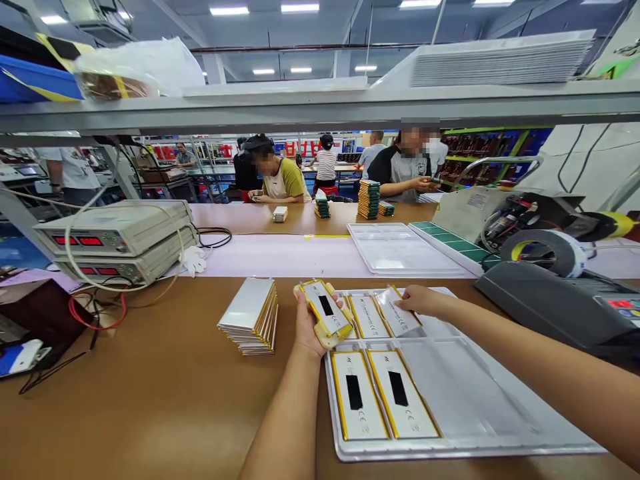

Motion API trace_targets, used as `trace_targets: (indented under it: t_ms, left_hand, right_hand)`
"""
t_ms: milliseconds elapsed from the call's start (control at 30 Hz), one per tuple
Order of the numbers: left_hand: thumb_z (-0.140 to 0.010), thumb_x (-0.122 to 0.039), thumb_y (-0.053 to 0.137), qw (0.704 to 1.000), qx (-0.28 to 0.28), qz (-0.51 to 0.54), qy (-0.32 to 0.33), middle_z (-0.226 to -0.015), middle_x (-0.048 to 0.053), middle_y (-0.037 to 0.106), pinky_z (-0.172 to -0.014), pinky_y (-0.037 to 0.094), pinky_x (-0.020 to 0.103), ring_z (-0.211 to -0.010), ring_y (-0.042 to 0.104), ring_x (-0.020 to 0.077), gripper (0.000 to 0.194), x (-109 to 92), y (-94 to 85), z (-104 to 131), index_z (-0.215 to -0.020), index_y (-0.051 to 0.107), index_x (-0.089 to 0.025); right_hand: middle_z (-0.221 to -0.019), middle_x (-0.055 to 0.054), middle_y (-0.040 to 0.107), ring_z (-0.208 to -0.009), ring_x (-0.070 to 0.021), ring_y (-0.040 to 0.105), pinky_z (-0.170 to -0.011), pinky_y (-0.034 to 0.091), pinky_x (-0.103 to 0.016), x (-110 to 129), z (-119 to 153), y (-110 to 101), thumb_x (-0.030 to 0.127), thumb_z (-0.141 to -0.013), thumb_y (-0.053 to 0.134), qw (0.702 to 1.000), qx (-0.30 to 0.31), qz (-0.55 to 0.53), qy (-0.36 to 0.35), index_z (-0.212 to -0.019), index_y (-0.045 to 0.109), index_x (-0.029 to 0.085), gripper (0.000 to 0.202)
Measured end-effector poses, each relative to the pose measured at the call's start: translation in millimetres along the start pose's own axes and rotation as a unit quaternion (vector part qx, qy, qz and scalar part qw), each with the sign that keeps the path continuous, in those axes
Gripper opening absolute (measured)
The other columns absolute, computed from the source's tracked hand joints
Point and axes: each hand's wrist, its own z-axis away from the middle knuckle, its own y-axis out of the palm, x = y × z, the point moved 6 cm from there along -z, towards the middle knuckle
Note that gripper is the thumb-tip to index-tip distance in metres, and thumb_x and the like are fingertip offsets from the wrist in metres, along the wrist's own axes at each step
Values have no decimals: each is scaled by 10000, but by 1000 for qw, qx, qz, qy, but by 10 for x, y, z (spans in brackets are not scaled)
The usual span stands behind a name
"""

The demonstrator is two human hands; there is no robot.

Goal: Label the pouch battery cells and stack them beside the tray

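My left hand (307, 327) grips a cream holder (329, 344) with a flat pouch battery (316, 295) lying on it. That battery is white with yellow edges and a black patch. Over the far row of a clear plastic tray (475, 393), my right hand (416, 299) pinches the top edge of another flat battery (404, 321), which lies slightly slanted. Beside it is a battery without a black patch (369, 317). Two batteries with black patches (352, 393) lie in the near row. Left of the tray stands a stack of batteries (253, 310).
Two stacked meters (115, 230) with red displays and loose cables stand at the left. At the right are a grey machine (555, 307) and a tape roll (545, 253). Another clear tray (400, 250) lies beyond. Co-workers sit across the bench under an overhead shelf (320, 110).
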Motion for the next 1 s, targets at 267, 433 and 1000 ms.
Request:
trace_targets:
  t_ms: [267, 433, 1000]
  left_hand:
    - [-636, -643, 471, 998, 51, 26, -13, -746, 90, 614, -715, 447, 411, -759, 588, 239, 575, 15, 35, 23, -864, 577, -126]
    - [-683, -617, 435, 996, 85, 15, 2, -857, 103, 629, -758, 433, 400, -848, 577, 257, 569, 15, 95, 35, -956, 575, -138]
    - [-641, -647, 458, 996, 86, 12, 25, -900, 126, 615, -747, 429, 452, -840, 578, 269, 613, -86, 30, 78, -973, 559, -140]
  right_hand:
    - [-508, 32, 435, -449, -77, 362, -455, 290, -222, 493, 103, -284, 284, -757, 440, 986, -4, -142, -82, -631, 481, 160, 182]
    - [-635, -8, 549, -543, -91, 447, -488, 328, -206, 1305, 305, -73, 245, -742, 464, 962, 34, -195, -187, -697, 523, 142, 127]
    - [-713, -24, 617, -660, -191, 561, -552, 367, -265, -9, 629, 6, 553, -784, 277, 987, -135, 12, -88, -687, 525, 247, 405]
